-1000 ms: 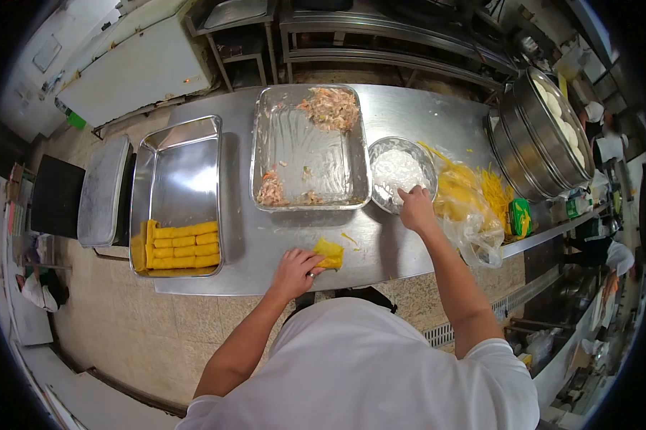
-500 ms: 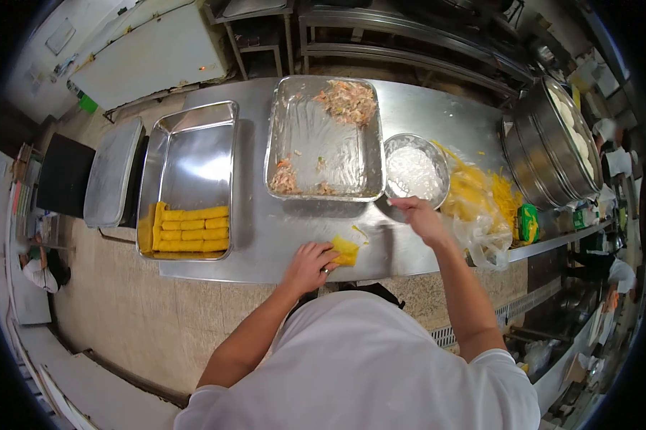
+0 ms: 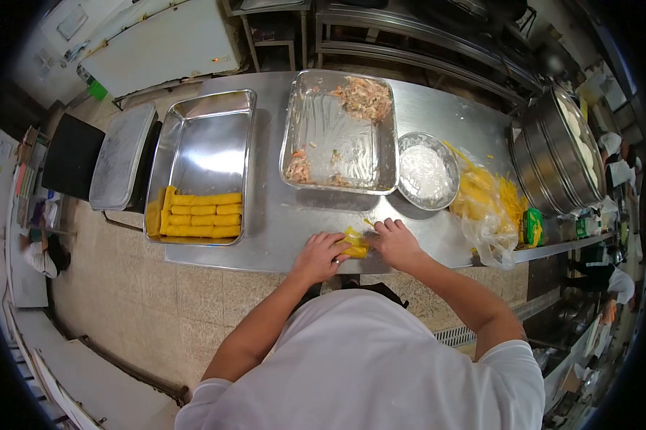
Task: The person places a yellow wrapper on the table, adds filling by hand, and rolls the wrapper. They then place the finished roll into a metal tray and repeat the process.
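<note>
A partly rolled yellow wrapper (image 3: 356, 244) lies on the steel table near its front edge. My left hand (image 3: 321, 256) grips its left side, with the fingers bent over it. At the wrapper's right end is my right hand (image 3: 399, 246), its fingers curled and pressed together; whatever may be between the fingertips is hidden. A yellow scrap lies by those fingertips. Behind my right hand stands a round metal bowl (image 3: 443, 203) of white paste. Beyond both hands, a steel tray (image 3: 316, 147) holds clumps of shredded filling (image 3: 366, 99).
To the left, a deep steel tray (image 3: 209, 118) holds several finished yellow rolls (image 3: 204, 220). A plastic bag (image 3: 491, 240) with yellow shreds lies to the right, by a green packet (image 3: 533, 228) and stacked metal steamers (image 3: 552, 161). Other people are at the far right and left.
My right hand has come from the bowl's rim down and left to the wrapper. My left hand stays on the wrapper. The camera view has shifted slightly.
</note>
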The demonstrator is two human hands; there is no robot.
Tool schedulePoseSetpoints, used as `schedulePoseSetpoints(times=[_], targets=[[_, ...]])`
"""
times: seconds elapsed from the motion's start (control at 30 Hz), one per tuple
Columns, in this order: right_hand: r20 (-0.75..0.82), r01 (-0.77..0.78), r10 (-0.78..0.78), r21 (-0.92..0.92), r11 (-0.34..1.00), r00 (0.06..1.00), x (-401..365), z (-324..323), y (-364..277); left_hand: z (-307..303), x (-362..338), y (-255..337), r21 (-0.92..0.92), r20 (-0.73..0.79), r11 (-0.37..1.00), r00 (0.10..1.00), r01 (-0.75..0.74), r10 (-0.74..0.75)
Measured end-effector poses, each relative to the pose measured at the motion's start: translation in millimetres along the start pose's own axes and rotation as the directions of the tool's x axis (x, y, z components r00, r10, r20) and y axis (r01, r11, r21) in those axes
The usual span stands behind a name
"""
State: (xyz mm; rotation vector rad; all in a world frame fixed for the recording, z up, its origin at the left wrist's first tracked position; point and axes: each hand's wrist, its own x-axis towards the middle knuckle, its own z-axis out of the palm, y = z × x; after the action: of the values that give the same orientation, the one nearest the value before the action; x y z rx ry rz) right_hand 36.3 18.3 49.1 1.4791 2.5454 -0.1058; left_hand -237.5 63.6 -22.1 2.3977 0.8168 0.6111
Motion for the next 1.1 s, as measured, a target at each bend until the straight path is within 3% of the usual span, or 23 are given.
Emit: schedulePoseSetpoints(times=[0.03,0.13,0.33,0.43,0.53,0.63,0.73,0.83,1.1], targets=[[0.053,0.002,-0.002,-0.01,1.0,0.999,-2.7,-6.9,2.0,0.6,0.3,-0.2,-0.001,-0.002,1.0,1.0,-0.004,0.004],[-0.16,-0.019,0.027,0.05,0.999,0.987,5.8,1.0,-1.8,3.9,1.5,-1.6,0.004,-0.011,1.0,1.0,-0.018,0.018],[-0.155,0.026,-0.027,-0.006,1.0,0.987,11.6,12.7,-13.5,4.5,1.6,-3.8,-0.008,-0.001,1.0,1.0,-0.023,0.023],[-0.02,-0.006,0.006,0.018,1.0,1.0,-7.8,4.0,-8.8,4.3,0.9,-1.1,-0.003,0.002,1.0,1.0,-0.005,0.005],[-0.066,-0.022,0.022,0.003,1.0,0.998,-18.5,1.6,-9.0,3.8,0.8,-1.2,-0.004,0.008,1.0,1.0,-0.001,0.002],[-0.167,-0.08,0.111,0.182,0.98,0.98,-26.7,9.4,-13.5,2.7,2.9,-1.4,-0.011,0.029,1.0,1.0,0.01,-0.009],[-0.317,-0.08,0.296,0.549,0.832,0.901,-19.1,26.7,-40.9,2.1,4.6,0.5,-0.03,0.031,0.999,0.999,0.011,-0.01],[-0.397,-0.048,0.347,0.597,0.801,0.85,-4.4,37.3,-69.5,-2.4,11.7,0.4,-0.045,0.038,0.999,0.999,-0.007,0.009],[-0.42,-0.136,0.34,0.445,0.885,0.842,4.1,59.7,-72.1,7.3,22.1,-18.2,-0.088,0.035,0.99,0.993,-0.11,0.114]])
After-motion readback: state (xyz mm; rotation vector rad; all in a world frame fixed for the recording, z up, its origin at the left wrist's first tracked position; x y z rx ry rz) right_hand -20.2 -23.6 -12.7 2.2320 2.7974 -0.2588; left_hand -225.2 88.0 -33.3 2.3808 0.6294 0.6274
